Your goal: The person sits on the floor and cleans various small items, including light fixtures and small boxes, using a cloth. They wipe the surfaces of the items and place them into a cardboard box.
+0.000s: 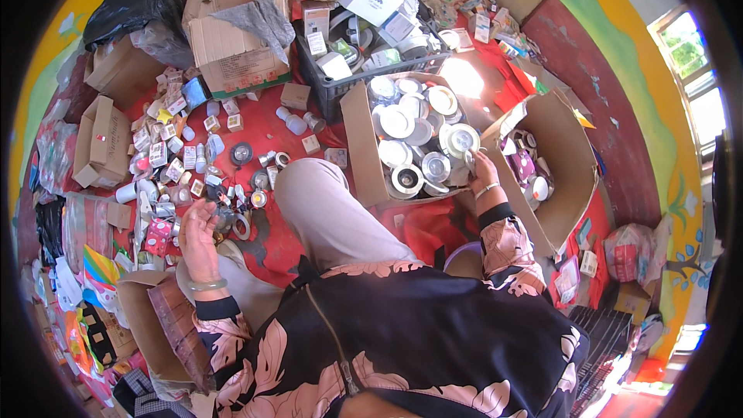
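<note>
Right hand point(484, 172), my one o'clock, pinching a round light point(461, 138), sorting, likely; left hand point(200, 240), ten o'clock, empty, fingers loose; next needs steady lifting.

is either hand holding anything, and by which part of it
The right hand seems to pinch a round white fixture by its near rim; the left hand shows nothing held.

Black jacket point(457, 325) with pink leaf print point(267, 360), greyish trousers point(317, 193), white disc point(460, 139), red floor point(267, 128)
</note>
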A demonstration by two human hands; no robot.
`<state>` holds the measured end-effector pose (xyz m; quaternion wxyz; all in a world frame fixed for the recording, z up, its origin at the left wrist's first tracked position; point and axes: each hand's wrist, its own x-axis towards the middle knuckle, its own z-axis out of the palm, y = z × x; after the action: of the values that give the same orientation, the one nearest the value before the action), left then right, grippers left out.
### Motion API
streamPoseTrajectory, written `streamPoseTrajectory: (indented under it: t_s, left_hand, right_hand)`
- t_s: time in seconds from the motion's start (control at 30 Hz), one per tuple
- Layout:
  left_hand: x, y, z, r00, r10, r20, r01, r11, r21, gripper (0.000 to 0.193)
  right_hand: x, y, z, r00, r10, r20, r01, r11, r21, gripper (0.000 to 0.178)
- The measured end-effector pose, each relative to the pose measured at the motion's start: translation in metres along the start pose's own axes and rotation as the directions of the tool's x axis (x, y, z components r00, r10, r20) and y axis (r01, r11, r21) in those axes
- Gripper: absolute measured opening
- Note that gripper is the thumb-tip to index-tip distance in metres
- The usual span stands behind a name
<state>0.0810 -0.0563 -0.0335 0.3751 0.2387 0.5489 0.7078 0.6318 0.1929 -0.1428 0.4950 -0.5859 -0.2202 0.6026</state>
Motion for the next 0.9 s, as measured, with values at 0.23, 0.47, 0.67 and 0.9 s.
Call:
streamPoseTrajectory:
  t_s: [0.23, 0.47, 0.67, 0.9]
  left_hand:
    - [0.002, -0.012, -0.001, 1.000, -0.026, 0.001, 0.026, 0.995, 0.092, 0.028]
    - [0.003, -0.010, 0.011, 0.997, -0.069, -0.031, 0.073, 0.986, 0.151, 0.026]
    - [0.001, -0.010, 0.009, 0.995, -0.085, -0.055, 0.094, 0.977, 0.193, 0.026]
    - [0.014, -0.014, 0.017, 0.994, -0.105, -0.015, 0.105, 0.954, 0.279, 0.025]
  right_hand:
    - [0.071, -0.031, 0.069, 0.996, -0.090, 0.019, 0.092, 0.976, -0.198, 0.012]
    - [0.125, -0.026, 0.106, 0.997, -0.070, 0.038, 0.076, 0.983, -0.168, 0.019]
    - [0.160, -0.012, 0.127, 0.998, -0.032, 0.049, 0.044, 0.964, -0.262, 0.015]
    - [0.331, -0.002, 0.050, 0.849, -0.371, 0.376, 0.528, 0.573, -0.627, 0.068]
